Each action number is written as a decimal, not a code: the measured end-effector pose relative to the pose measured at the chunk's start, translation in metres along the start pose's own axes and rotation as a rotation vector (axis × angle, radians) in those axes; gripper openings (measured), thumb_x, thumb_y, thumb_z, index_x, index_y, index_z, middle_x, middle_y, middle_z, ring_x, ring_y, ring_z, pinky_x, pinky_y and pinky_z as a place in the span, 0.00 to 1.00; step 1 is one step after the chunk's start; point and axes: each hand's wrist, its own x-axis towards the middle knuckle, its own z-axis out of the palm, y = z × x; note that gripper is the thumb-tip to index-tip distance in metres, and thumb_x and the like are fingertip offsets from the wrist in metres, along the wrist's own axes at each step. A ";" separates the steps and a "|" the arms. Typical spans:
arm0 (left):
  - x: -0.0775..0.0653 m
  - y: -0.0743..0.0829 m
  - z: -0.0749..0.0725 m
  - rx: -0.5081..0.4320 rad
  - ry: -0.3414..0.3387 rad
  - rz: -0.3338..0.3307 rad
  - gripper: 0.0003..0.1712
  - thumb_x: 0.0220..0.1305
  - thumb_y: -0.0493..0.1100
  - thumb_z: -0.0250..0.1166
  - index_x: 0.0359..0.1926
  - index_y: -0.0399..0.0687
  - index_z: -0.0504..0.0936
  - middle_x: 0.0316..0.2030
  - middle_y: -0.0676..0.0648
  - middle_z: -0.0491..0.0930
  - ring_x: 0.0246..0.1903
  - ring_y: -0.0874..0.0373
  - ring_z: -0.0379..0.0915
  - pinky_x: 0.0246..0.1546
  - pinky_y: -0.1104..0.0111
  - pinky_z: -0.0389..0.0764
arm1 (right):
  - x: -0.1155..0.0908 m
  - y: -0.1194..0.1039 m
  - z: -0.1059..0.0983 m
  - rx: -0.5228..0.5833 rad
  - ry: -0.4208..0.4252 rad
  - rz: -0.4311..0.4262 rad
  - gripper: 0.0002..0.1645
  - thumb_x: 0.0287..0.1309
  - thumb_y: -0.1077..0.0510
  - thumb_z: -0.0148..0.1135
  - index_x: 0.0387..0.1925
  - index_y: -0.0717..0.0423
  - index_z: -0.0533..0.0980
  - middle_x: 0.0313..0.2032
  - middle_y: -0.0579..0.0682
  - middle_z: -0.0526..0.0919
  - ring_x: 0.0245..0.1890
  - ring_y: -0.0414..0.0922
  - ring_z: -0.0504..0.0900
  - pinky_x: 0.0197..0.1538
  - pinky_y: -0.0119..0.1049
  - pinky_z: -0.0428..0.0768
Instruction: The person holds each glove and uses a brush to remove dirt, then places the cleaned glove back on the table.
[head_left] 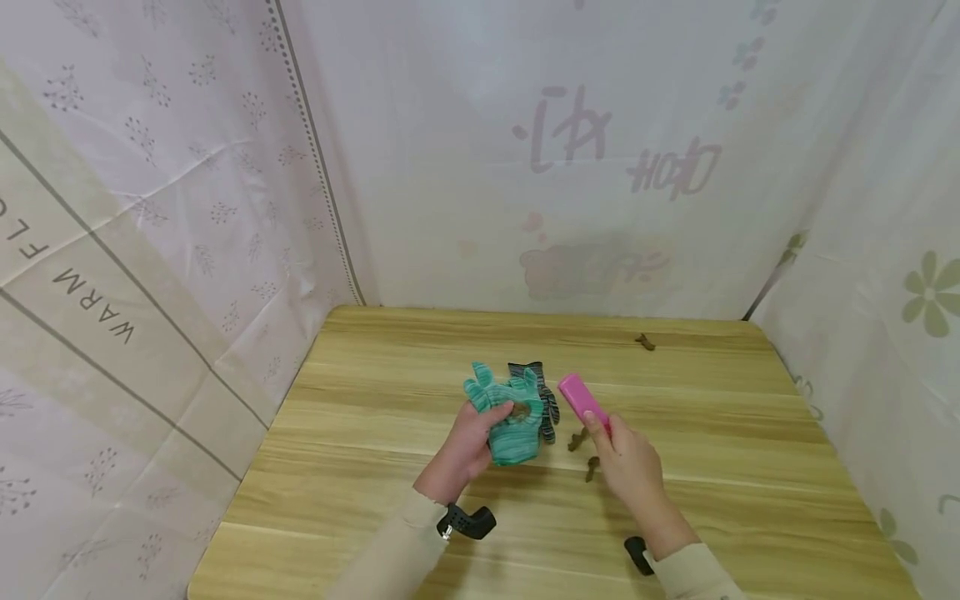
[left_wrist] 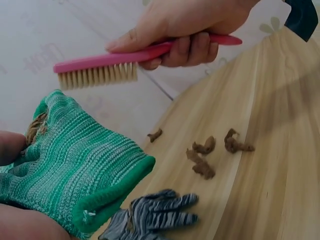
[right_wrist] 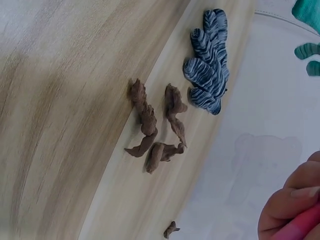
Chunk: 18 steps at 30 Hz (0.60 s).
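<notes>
My left hand (head_left: pixel 472 440) holds a green striped knit glove (head_left: pixel 516 440) up off the table, thumb across its front. A brown clump (left_wrist: pixel 36 127) sticks to the glove beside the thumb. My right hand (head_left: pixel 630 460) grips a pink brush (head_left: pixel 581 397) by its handle; in the left wrist view its pale bristles (left_wrist: pixel 97 76) face down, just above the glove and apart from it. A black-and-grey striped glove (right_wrist: pixel 209 62) lies on the table behind the green one. Brown crumbly lumps (right_wrist: pixel 145 112) lie on the wood near the right hand.
The wood-grain table (head_left: pixel 360 500) has its far edge against a printed curtain (head_left: pixel 450 167), with more curtain at both sides. A small brown piece (head_left: pixel 645 342) lies alone near the far right edge. Each wrist wears a black band (head_left: pixel 467 522).
</notes>
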 end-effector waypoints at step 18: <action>-0.001 -0.011 -0.033 0.088 0.031 0.005 0.21 0.75 0.39 0.58 0.65 0.42 0.68 0.53 0.48 0.79 0.52 0.56 0.79 0.51 0.58 0.83 | 0.002 0.019 -0.003 -0.013 -0.031 0.054 0.45 0.74 0.27 0.34 0.52 0.63 0.75 0.24 0.51 0.75 0.21 0.45 0.69 0.24 0.37 0.67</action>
